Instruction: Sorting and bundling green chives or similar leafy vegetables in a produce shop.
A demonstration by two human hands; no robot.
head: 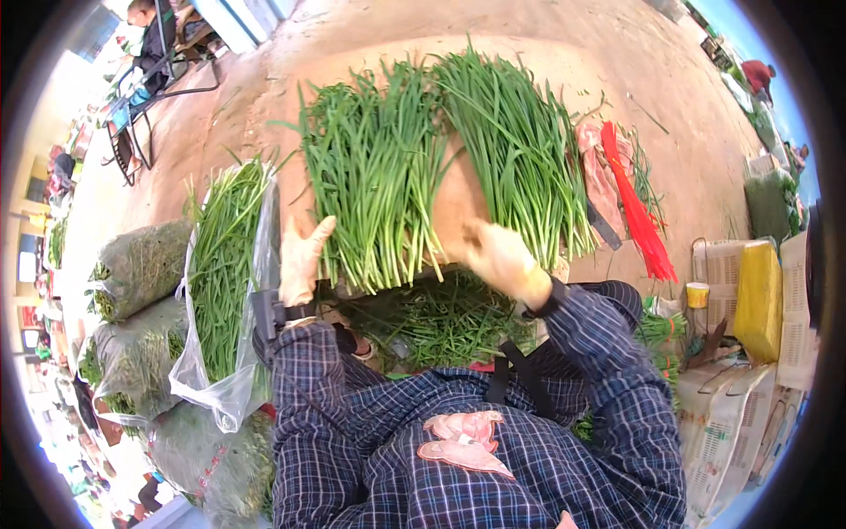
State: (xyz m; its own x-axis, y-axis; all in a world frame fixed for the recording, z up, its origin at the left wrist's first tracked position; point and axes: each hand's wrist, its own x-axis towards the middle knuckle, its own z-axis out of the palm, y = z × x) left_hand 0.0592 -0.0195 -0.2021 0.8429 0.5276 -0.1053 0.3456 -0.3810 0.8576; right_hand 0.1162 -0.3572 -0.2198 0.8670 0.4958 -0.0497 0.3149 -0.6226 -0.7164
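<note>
Two spread heaps of long green leafy stalks, resembling garlic chives, lie on a board before me. My left hand [304, 254] is at the left edge of the left heap [380, 178], thumb apart from the fingers. Over the board's near edge, between the heaps, is my right hand [499, 261], slightly blurred; its fingers look curled, and whether it holds a stalk I cannot tell. The right heap [519, 159] lies just beyond it. Right of that heap are a pink cloth [598, 172], a dark flat strip [603, 225] and a bundle of red ties [634, 205].
An open plastic bag of greens [231, 264] stands at left, beside stacked filled bags [142, 268]. Loose cuttings [443, 324] lie below the board. Plastic crates [720, 423] and a yellow container [758, 301] are at right. A person [155, 46] sits at the upper left.
</note>
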